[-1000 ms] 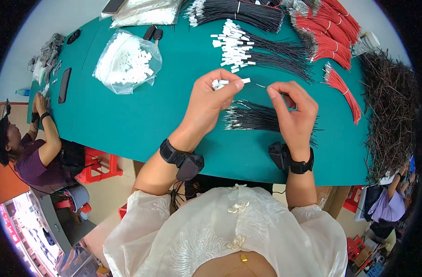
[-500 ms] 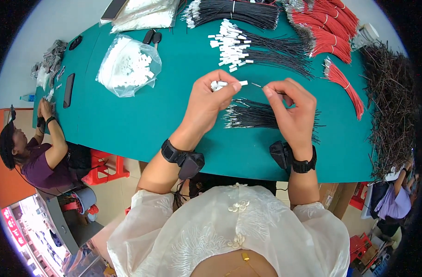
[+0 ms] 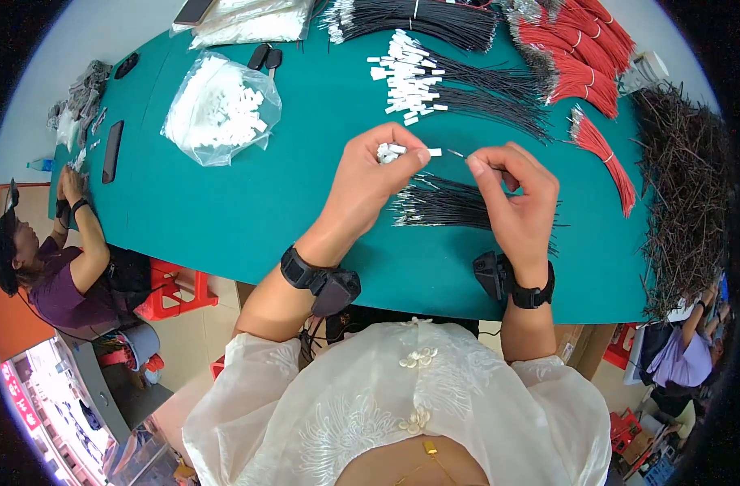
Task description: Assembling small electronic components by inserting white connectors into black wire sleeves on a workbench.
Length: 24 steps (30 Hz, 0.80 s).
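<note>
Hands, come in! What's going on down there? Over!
Left hand pinching white piece, more pieces in palm. Right hand pinching wire. Wire tip and white piece apart, nothing between them.

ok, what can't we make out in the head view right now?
All in the head view:
- White connector housings in the left hand: count hidden by the hand and overlap.
- Wire in the right hand: tip too small to tell its shape.
- Loose black wires: partly covered by the right hand.
- Upper red wire bundles: cut off by the top edge.
</note>
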{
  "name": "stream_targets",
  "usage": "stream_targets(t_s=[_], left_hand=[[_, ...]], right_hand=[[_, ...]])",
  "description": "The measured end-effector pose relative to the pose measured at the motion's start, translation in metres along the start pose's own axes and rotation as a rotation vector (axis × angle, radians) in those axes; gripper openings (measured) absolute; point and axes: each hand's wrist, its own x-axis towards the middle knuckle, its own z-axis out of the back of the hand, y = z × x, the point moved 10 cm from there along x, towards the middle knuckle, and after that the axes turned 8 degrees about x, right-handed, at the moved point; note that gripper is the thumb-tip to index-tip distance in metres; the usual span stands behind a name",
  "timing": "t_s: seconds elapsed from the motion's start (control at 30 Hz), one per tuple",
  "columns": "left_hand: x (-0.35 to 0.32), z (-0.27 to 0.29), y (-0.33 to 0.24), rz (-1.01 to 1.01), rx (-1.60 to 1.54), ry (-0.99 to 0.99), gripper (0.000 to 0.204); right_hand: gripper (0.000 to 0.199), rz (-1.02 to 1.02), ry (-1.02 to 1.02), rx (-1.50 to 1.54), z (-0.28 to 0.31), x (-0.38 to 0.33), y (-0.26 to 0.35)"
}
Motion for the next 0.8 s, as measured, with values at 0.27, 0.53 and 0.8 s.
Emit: stream_targets(t_s=[0.27, 0.53, 0.8], left_hand=[[-0.005, -0.011, -0.005, -0.019, 0.108, 0.030, 0.008], [-0.005, -0.016, 0.003, 0.061, -0.029, 0.095, 0.009], [-0.005, -0.016, 0.010, 0.122, -0.169, 0.100, 0.009]], right_hand=[[0.011, 0.017, 0.039, -0.008, -0.008, 0.001, 0.000], [0.018, 0.172, 0.051, -0.017, -0.009, -0.001, 0.009], [0.020, 0.316, 0.111, -0.144, -0.013, 0.001, 0.027]])
